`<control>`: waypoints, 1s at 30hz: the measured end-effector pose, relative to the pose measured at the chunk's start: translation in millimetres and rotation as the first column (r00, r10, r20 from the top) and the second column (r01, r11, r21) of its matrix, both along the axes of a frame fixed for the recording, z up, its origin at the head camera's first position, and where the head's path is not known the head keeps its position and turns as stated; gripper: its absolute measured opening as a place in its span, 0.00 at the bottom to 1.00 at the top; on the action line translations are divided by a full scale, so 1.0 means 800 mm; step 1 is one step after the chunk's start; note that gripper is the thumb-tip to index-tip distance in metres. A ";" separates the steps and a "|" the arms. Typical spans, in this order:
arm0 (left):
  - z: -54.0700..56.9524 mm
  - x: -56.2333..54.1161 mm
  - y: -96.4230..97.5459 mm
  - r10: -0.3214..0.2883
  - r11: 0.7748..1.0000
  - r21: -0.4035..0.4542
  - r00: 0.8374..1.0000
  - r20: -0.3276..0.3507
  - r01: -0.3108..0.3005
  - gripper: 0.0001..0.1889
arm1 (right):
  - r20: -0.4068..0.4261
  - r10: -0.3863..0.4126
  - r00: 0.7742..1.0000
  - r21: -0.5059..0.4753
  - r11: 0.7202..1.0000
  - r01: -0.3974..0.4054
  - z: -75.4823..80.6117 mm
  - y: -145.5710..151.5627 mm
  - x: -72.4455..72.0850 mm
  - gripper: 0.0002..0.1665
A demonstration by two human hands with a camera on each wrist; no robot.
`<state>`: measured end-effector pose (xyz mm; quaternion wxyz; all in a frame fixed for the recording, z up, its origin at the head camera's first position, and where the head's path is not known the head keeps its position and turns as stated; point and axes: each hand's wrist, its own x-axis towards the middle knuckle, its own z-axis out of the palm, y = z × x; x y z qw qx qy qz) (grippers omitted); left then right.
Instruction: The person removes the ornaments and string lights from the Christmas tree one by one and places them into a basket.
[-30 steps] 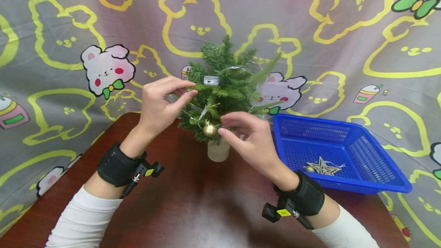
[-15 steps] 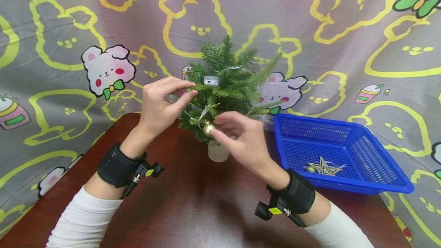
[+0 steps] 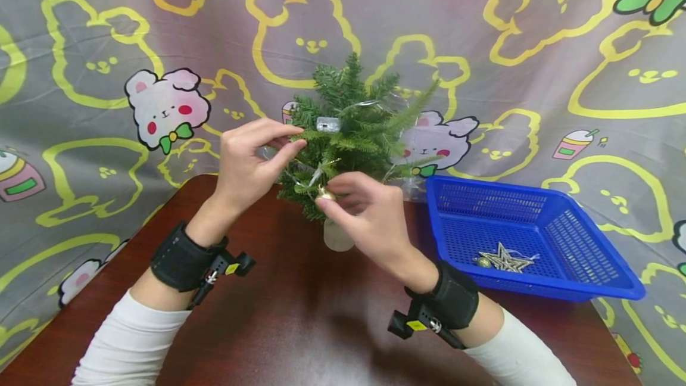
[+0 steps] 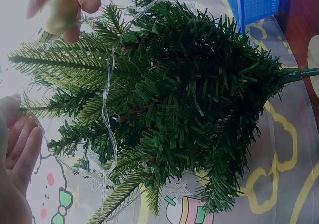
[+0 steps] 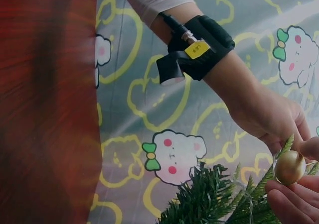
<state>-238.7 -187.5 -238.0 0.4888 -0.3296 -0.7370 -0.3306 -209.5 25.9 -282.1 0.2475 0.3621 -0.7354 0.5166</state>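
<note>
A small artificial Christmas tree [image 3: 348,91] stands on a pale round base [image 3: 339,238], wound with a clear string of lights [image 4: 110,84]. My left hand [image 3: 249,153] pinches a branch tip on the tree's left side between thumb and fingers. Low at the front hangs a gold ball ornament [image 4: 61,15], and the thumb and curled fingers of my right hand [image 3: 372,219] hold it. That hand mostly covers the ball in the head view; the right wrist view shows it between the fingers. A clear battery box [image 3: 328,125] rests among the upper branches.
To the right stands a blue plastic basket [image 3: 536,192] with a glittery star ornament [image 3: 506,260] and a small gold ball [image 3: 483,262] in it. The brown table [image 3: 257,314] runs under everything. A printed cartoon curtain [image 3: 203,34] hangs close behind the tree.
My right hand has moved left onto the gold ball, its thumb and fingers coming round it. My left hand has kept its place at the branch tip.
</note>
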 end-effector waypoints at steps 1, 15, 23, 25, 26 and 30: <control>0.000 0.000 0.000 0.000 1.000 0.002 1.000 0.001 0.000 0.07 | 0.004 0.002 1.000 -0.005 1.000 -0.002 0.000 -0.001 0.000 0.12; -0.001 -0.002 -0.001 0.004 1.000 -0.011 1.000 -0.016 -0.004 0.07 | 0.075 0.018 0.997 -0.064 0.998 -0.013 -0.001 -0.003 0.004 0.10; -0.001 -0.001 0.000 0.008 1.000 -0.014 1.000 -0.010 -0.008 0.07 | 0.116 0.047 0.992 -0.099 0.994 -0.036 0.000 -0.004 0.002 0.09; -0.001 -0.001 -0.001 0.004 1.000 -0.015 1.000 -0.012 -0.004 0.07 | 0.121 0.062 0.991 -0.111 0.993 -0.048 0.002 -0.004 0.002 0.09; -0.001 -0.001 -0.001 0.002 1.000 -0.015 1.000 -0.013 -0.002 0.07 | 0.121 0.066 0.990 -0.118 0.992 -0.052 0.002 -0.004 0.002 0.08; -0.001 -0.002 -0.001 -0.001 1.000 -0.018 1.000 -0.013 0.001 0.06 | 0.132 0.087 0.987 -0.142 0.987 -0.068 0.006 -0.004 0.003 0.07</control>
